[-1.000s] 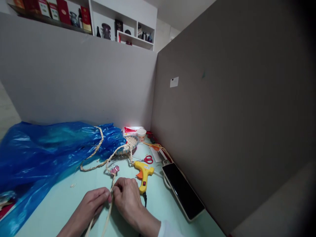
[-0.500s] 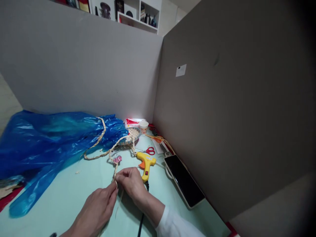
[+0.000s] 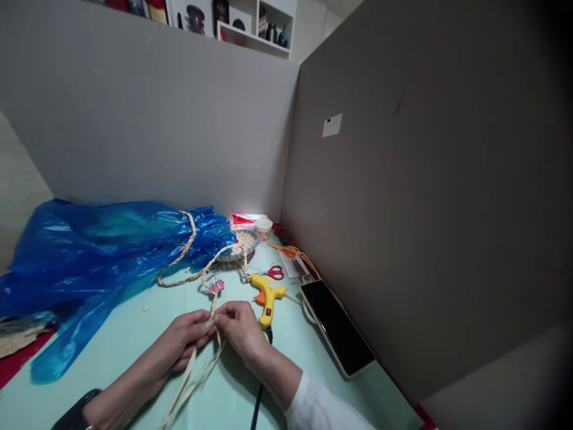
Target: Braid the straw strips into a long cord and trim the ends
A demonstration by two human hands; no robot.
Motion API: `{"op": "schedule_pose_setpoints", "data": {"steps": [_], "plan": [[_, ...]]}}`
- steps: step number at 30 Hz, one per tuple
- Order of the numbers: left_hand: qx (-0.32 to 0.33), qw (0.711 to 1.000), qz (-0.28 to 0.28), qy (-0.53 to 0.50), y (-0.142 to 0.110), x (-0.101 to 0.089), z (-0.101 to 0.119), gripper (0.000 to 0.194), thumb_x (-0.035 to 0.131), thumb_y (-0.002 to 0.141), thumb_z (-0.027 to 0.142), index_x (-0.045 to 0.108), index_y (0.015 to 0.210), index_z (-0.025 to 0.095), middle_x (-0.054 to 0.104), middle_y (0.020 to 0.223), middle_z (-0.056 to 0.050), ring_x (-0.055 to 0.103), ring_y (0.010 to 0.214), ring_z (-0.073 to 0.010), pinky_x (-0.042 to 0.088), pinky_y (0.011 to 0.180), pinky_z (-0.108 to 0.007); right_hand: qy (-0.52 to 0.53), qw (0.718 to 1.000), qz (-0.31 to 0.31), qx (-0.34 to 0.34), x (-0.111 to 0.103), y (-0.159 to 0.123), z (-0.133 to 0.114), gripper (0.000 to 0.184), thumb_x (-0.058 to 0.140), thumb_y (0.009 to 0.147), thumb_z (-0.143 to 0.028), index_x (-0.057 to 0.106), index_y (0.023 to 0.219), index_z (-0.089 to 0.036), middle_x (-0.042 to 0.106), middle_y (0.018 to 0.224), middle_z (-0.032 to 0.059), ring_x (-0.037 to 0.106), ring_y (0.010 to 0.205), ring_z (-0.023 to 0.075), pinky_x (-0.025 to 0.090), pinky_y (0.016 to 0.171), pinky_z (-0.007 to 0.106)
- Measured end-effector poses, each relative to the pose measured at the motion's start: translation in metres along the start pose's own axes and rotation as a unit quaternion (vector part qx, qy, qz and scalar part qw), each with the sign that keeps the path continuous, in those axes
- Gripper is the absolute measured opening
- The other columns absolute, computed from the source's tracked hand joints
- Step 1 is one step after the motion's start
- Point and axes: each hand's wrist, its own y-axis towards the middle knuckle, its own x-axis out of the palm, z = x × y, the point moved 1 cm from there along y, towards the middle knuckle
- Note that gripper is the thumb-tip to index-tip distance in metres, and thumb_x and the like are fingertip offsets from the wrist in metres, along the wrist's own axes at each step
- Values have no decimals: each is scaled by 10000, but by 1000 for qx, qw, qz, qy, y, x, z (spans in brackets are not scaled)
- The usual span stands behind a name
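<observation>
A pale straw braid (image 3: 215, 300) runs from a pink binder clip (image 3: 217, 286) down to my fingers. My left hand (image 3: 190, 334) pinches the braid's lower end from the left. From the right, my right hand (image 3: 239, 327) pinches the same spot, its fingertips touching the left ones. Loose straw strands (image 3: 190, 382) hang below both hands toward the front of the table. Beyond the clip the braid curves back over a blue plastic bag (image 3: 120, 251). A yellow glue gun (image 3: 268, 298) lies just right of my right hand, its black cord trailing forward.
Red-handled scissors (image 3: 275, 273) lie behind the glue gun. A phone (image 3: 338, 328) rests at the right along the dark partition (image 3: 403, 209). Farther back are a small woven basket (image 3: 246, 242), a paper cup (image 3: 264, 228) and a red-and-white packet (image 3: 244, 221).
The view has tilted down. My left hand moved in and drew back slightly while handling the strands, and both hands now meet on the braid. The loose strands hang more spread out below.
</observation>
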Motion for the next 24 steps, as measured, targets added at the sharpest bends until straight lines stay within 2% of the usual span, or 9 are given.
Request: {"op": "schedule_pose_setpoints", "data": {"steps": [2, 4, 7, 9, 11, 14, 18, 24], "plan": [[13, 1000, -1, -7, 1, -1, 1, 540, 591, 674, 749, 509, 764, 223, 322, 534, 131, 122, 415, -62, 98, 406, -231, -29, 1000, -8, -7, -1, 0, -2, 192, 574, 782, -70, 728, 685, -134, 656, 610, -12, 541, 599, 112, 379, 588, 193], [39, 999, 9, -5, 3, -3, 1, 528, 610, 691, 722, 545, 700, 198, 324, 510, 119, 203, 427, -70, 140, 429, -231, -64, 998, -18, -18, -2, -3, -5, 225, 558, 785, -51, 699, 635, -141, 636, 582, -16, 535, 591, 114, 373, 596, 199], [69, 997, 36, 14, 7, -4, -3, 445, 659, 799, 579, 561, 631, 178, 367, 490, 101, 323, 456, -82, 245, 466, -228, -122, 991, -35, -43, -4, -7, -7, 271, 517, 816, -48, 662, 613, -153, 645, 597, -3, 570, 625, 132, 385, 637, 215], [70, 995, 59, 30, 11, -5, -8, 374, 634, 915, 448, 554, 666, 181, 457, 554, 90, 409, 468, -85, 356, 490, -230, -162, 984, -47, -61, -6, -7, -7, 284, 496, 846, -69, 643, 622, -164, 668, 627, 15, 600, 654, 155, 396, 666, 235], [63, 994, 80, 45, 14, -5, -10, 322, 638, 938, 395, 585, 719, 164, 530, 618, 73, 488, 504, -87, 434, 512, -233, -202, 975, -54, -77, -7, -7, -5, 273, 489, 882, -112, 636, 660, -177, 691, 672, 36, 619, 691, 187, 393, 684, 264], [44, 994, 82, 64, 15, -5, -10, 249, 636, 949, 367, 639, 833, 146, 619, 721, 40, 570, 567, -97, 502, 543, -244, -264, 958, -56, -94, -8, -6, -1, 253, 463, 926, -152, 633, 744, -200, 713, 730, 48, 638, 739, 224, 394, 704, 290], [18, 992, 76, 96, 12, -2, -6, 237, 636, 949, 374, 666, 920, 140, 671, 818, 10, 629, 636, -120, 543, 568, -260, -376, 917, -61, -114, -7, -11, -2, 258, 424, 981, -162, 642, 849, -205, 743, 833, 65, 672, 808, 234, 391, 702, 290], [30, 984, 105, 141, 11, 1, -3, 232, 660, 932, 364, 683, 976, 137, 704, 939, -17, 680, 778, -170, 583, 676, -319, -531, 840, -50, -101, -2, -21, -17, 261, 411, 999, -134, 654, 926, -194, 752, 856, 86, 705, 837, 254, 308, 615, 299]]}}
